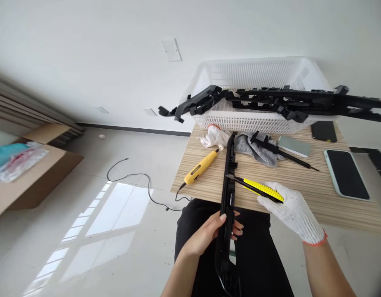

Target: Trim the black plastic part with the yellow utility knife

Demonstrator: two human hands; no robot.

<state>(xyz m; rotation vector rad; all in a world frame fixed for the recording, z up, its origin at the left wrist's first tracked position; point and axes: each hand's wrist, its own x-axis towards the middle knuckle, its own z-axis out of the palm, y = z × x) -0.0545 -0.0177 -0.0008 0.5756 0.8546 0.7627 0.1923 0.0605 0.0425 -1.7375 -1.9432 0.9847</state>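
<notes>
Wooden table (302, 194), far edge: white mesh basket (255, 82) loaded with long black plastic parts (302, 101); nearer lie two phones (346, 173), grey cloth (255, 148), spare white glove (213, 136) and yellow pen-shaped tool (201, 166). Long black plastic strip (228, 194), running from table to lap: bare left hand (209, 233) wrapped around its lower part. Yellow utility knife (258, 189): pinched in gloved right hand (294, 212), blade tip touching the strip.

Plain white wall (85, 49) fills the upper frame, glossy pale floor (54, 247) below it, window light pooling lower left. Open cardboard box (32, 177) sits at the left edge (bags inside). Striped wood surface (317, 194) at right of centre.
</notes>
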